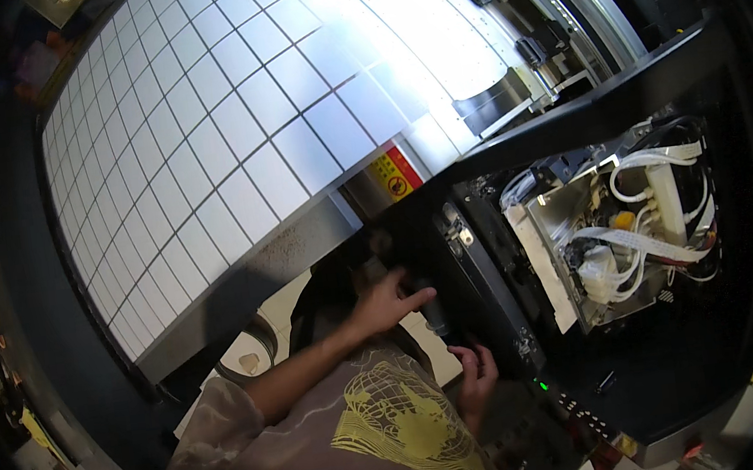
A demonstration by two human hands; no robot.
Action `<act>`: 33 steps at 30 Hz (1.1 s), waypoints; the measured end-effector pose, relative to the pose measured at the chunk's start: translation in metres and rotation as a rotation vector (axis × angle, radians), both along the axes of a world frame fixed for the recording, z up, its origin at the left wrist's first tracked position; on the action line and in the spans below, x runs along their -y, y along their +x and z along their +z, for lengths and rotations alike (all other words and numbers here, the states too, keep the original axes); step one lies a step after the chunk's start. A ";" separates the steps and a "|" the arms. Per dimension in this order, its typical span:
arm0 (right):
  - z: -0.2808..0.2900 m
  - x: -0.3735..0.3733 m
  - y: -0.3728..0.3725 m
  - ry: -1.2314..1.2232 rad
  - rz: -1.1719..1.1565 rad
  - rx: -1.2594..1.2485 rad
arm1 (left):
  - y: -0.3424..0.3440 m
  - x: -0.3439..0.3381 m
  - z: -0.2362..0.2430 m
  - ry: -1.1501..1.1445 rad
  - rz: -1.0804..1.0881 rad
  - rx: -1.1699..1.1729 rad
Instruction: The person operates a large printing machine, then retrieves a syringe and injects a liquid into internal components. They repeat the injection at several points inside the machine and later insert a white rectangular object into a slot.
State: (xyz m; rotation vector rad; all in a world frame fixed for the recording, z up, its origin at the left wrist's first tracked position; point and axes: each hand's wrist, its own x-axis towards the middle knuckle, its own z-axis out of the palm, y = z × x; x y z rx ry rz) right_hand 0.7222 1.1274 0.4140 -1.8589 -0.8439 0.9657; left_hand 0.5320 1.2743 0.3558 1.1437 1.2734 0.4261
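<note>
In front of my body, under the machine's front edge, my left hand (386, 306) has its thumb and a finger around the upper end of a dark cylinder (436, 316). What kind of thing the cylinder is, I cannot tell in the shadow. Lower and to the right, my right hand (473, 376) is curled, its fingertips close to the cylinder's lower end. Whatever lies inside those fingers is hidden.
Above my hands spreads a white flatbed with a dark grid (225, 127). A warning label (395, 173) marks its front edge. Rightward, a compartment holds a metal box (572, 236) with white cables (647, 246). A dark upright panel (485, 288) stands beside my right hand.
</note>
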 end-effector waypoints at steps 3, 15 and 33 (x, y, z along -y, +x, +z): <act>0.001 0.005 0.002 -0.007 -0.008 -0.028 | 0.001 -0.001 0.007 0.083 0.037 -0.016; -0.018 0.012 0.023 -0.024 -0.186 -0.237 | 0.003 -0.001 0.014 0.313 0.105 -0.198; -0.011 0.015 0.029 0.043 -0.051 -0.169 | 0.002 -0.006 0.004 0.224 0.005 -0.152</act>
